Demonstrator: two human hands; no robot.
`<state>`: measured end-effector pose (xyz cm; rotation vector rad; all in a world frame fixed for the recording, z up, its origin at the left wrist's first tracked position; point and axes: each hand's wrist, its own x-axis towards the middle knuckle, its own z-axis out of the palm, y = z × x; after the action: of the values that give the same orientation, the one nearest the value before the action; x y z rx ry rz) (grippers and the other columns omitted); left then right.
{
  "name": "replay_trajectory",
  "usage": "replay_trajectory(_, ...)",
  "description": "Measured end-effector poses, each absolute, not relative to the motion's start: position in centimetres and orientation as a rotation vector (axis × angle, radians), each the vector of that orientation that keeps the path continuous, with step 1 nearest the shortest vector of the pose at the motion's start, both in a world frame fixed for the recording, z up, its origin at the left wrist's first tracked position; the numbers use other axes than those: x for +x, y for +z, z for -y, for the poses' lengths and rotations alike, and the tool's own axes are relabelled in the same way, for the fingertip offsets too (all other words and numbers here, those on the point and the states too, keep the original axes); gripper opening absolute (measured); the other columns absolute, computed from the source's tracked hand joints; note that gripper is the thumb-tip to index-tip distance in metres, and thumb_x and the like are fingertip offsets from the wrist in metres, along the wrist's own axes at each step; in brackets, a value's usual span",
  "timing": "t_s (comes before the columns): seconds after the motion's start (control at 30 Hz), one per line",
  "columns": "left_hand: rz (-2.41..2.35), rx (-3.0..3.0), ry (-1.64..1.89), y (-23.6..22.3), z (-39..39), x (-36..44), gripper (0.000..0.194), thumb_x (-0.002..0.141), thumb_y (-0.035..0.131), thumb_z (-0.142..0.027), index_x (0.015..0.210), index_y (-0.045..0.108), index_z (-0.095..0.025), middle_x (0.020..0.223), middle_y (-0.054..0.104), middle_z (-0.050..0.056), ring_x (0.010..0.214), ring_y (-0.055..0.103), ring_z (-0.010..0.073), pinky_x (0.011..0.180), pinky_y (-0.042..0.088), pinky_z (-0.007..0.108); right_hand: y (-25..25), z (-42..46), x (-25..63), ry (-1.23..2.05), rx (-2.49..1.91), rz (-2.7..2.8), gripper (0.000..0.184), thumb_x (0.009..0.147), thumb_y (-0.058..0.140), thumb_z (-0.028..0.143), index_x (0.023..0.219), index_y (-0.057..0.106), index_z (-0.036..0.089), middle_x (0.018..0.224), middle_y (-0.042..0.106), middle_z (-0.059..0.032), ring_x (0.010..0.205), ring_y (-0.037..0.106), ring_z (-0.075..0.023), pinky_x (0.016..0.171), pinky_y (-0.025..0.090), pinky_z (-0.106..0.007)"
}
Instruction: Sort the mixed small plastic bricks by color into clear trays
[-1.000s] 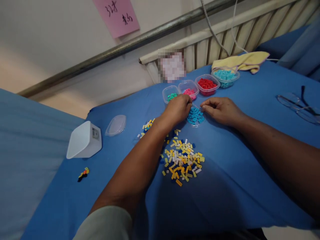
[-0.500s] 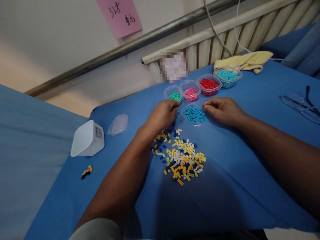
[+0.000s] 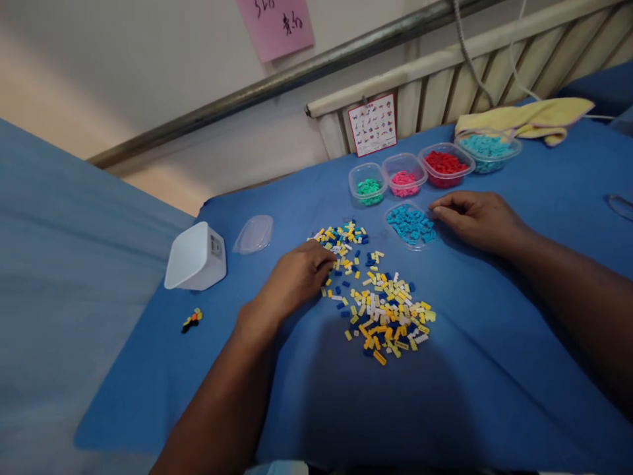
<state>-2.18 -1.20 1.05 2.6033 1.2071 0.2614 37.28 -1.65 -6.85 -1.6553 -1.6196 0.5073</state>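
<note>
Best I pinch bricks (image 3: 352, 232) singly: my left hand (image 3: 301, 273) left of the tray (image 3: 414, 247), right hand (image 3: 477, 216) beside it, both grips I can't tell

The single head-worn view looks forward and down over the blue desk (image 3: 494, 343) from close above, tilted, reaching the wall (image 3: 173, 66) beyond.
</note>
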Motion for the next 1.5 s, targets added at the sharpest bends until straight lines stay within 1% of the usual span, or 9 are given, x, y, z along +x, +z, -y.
replay_trajectory(0.2,-1.188,2.528,0.475,1.9,1.6,-3.5,0.021,0.110,0.060,-0.025,0.116,0.080,-0.021,0.111,0.081,0.007,0.106,0.078,0.0225,0.099,0.062,0.039,-6.5,2.1,37.0,0.517,-1.664,1.595,0.032,0.093,0.070,0.047,0.103,0.087,0.022,0.104,0.089,-0.0089,0.093,0.078,-0.0271,0.085,0.060,-0.039)
replay_trajectory(0.27,-1.248,2.525,0.534,1.5,1.7,-3.6,0.028,0.113,0.056,-0.029,0.128,0.078,-0.019,0.127,0.081,0.012,0.122,0.077,0.0254,0.110,0.061,0.044,-6.5,2.1,37.1,0.517,-1.674,1.590,0.033,0.093,0.070,0.047,0.104,0.088,0.021,0.106,0.089,-0.0094,0.094,0.078,-0.0272,0.086,0.059,-0.039)
replay_trajectory(0.3,-1.249,2.536,0.520,1.2,1.8,-3.3,0.035,0.115,0.054,-0.033,0.139,0.074,-0.018,0.144,0.077,0.015,0.137,0.072,0.0279,0.120,0.057,0.048,-6.6,2.1,37.1,0.515,-1.678,1.593,0.033,0.093,0.070,0.047,0.104,0.088,0.022,0.107,0.089,-0.0095,0.095,0.078,-0.0273,0.086,0.059,-0.039)
replay_trajectory(0.37,-1.224,2.576,0.404,0.2,2.1,-2.3,0.058,0.117,0.051,-0.049,0.165,0.056,-0.016,0.177,0.051,0.019,0.167,0.047,0.0325,0.139,0.039,0.055,-6.7,2.1,37.2,0.503,-1.684,1.615,0.032,0.093,0.069,0.046,0.105,0.088,0.022,0.110,0.089,-0.0094,0.098,0.078,-0.0277,0.087,0.059,-0.039)
replay_trajectory(0.43,-1.200,2.604,0.195,-0.7,2.4,-0.8,0.078,0.117,0.046,-0.064,0.178,0.037,-0.016,0.189,0.024,0.019,0.178,0.021,0.0346,0.145,0.022,0.059,-6.8,2.1,37.3,0.492,-1.682,1.631,0.031,0.094,0.070,0.045,0.105,0.088,0.023,0.110,0.089,-0.0094,0.099,0.078,-0.0282,0.089,0.059,-0.040)
replay_trajectory(0.53,-1.142,2.599,-0.022,-1.3,3.2,1.2,0.086,0.117,0.035,-0.071,0.180,0.030,-0.012,0.191,0.015,0.020,0.180,0.011,0.0345,0.146,0.015,0.058,-6.8,2.2,37.3,0.493,-1.680,1.616,0.029,0.095,0.070,0.044,0.105,0.087,0.023,0.109,0.088,-0.0093,0.096,0.078,-0.0280,0.090,0.060,-0.041)
replay_trajectory(0.73,-0.969,2.555,-0.093,-0.2,5.0,2.2,0.086,0.117,0.025,-0.075,0.180,0.034,-0.017,0.191,0.020,0.013,0.180,0.012,0.0269,0.148,0.010,0.050,-6.7,2.2,37.2,0.497,-1.685,1.618,0.028,0.095,0.072,0.043,0.105,0.088,0.023,0.108,0.088,-0.0088,0.095,0.077,-0.0266,0.086,0.059,-0.038)
replay_trajectory(0.97,-1.084,2.580,-0.115,-0.6,4.9,3.1,0.094,0.116,0.030,-0.076,0.181,0.029,-0.008,0.191,0.013,0.017,0.180,0.008,0.0315,0.148,0.010,0.056,-6.8,2.1,37.2,0.496,-1.684,1.620,0.032,0.095,0.070,0.045,0.106,0.089,0.022,0.110,0.088,-0.0095,0.097,0.077,-0.0270,0.089,0.058,-0.040)
replay_trajectory(1.5,-0.754,2.607,-0.011,-0.7,10.7,5.5,0.099,0.112,0.040,-0.080,0.180,0.031,-0.009,0.189,0.015,0.020,0.179,0.015,0.0332,0.148,0.018,0.054,-6.8,2.1,37.1,0.506,-1.681,1.605,0.029,0.094,0.071,0.046,0.103,0.088,0.024,0.108,0.089,-0.0091,0.097,0.079,-0.0289,0.088,0.060,-0.041)
